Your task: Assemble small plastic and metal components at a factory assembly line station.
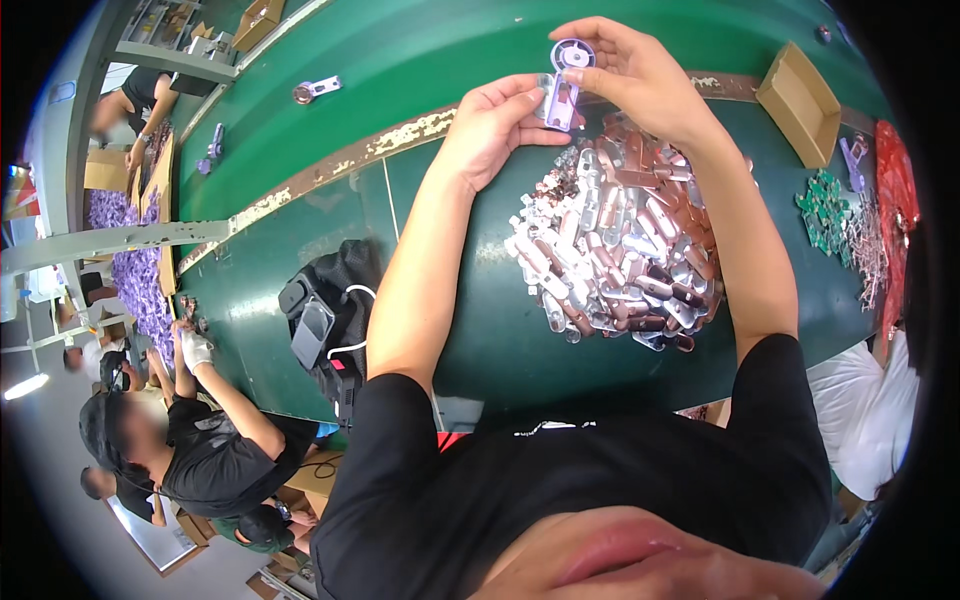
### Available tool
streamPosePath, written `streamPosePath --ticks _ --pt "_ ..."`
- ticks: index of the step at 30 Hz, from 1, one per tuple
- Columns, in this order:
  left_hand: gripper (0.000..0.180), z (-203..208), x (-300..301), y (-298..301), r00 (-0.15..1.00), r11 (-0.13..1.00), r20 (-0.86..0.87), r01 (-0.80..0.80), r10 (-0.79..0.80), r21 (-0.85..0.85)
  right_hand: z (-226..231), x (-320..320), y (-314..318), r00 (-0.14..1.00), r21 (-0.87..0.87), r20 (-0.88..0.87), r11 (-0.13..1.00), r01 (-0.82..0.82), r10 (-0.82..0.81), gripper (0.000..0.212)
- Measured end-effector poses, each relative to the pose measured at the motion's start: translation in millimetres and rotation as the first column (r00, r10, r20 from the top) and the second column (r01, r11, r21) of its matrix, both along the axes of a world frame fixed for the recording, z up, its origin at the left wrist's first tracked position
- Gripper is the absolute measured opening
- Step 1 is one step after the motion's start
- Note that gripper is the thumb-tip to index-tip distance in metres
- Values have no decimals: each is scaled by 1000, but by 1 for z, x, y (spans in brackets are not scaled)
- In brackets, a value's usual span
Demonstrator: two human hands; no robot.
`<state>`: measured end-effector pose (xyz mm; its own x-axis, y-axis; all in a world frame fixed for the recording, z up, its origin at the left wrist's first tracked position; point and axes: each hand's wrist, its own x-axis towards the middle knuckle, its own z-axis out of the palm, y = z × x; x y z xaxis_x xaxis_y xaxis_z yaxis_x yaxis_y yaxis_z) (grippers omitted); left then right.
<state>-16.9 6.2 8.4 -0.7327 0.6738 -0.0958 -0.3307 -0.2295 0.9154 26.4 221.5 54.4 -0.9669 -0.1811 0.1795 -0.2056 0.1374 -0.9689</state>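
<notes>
Above the far side of the pile, a purple plastic housing (562,105) with a round head and an open, narrow handle is held between both hands. My left hand (492,125) pinches the handle from its left side. A small clear piece (545,83) shows by the left fingertips; whether it is part of the housing I cannot tell. My right hand (645,85) is closed around the round head, thumb on its near face. Below the hands lies a large heap of glossy silver and copper-toned oblong covers (620,240). Small white and metal parts (545,195) sit at its left edge.
Two purple assemblies (318,89) (211,150) lie on the green belt (420,75) beyond the table edge. To the right are a cardboard tray (800,105), green circuit boards (826,215), thin wired parts (868,250) and a red bag (893,200). A black bag (345,270) lies left; co-workers sit farther left.
</notes>
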Motion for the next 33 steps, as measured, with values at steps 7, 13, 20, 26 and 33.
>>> streamPosePath --ticks 7,13,20,26,33 --pt "43 0 1 4 1000 1000 9 9 -10 14 -22 -6 -1 998 -38 6 997 62 -61 37" --pt "43 2 4 4 999 999 -18 32 -32 -29 -22 -5 -7 994 -29 8 994 108 -108 36" --pt "34 3 7 7 997 998 -73 14 -19 -69 -26 -6 -7 994 -17 9 994 106 -106 34" --pt "27 1 13 14 988 986 -125 -103 86 -130 -30 -6 -12 997 -46 -52 997 63 -66 35" --pt "21 -5 15 20 778 857 -597 -433 197 -280 -16 -2 -12 981 105 -158 986 131 -113 34"
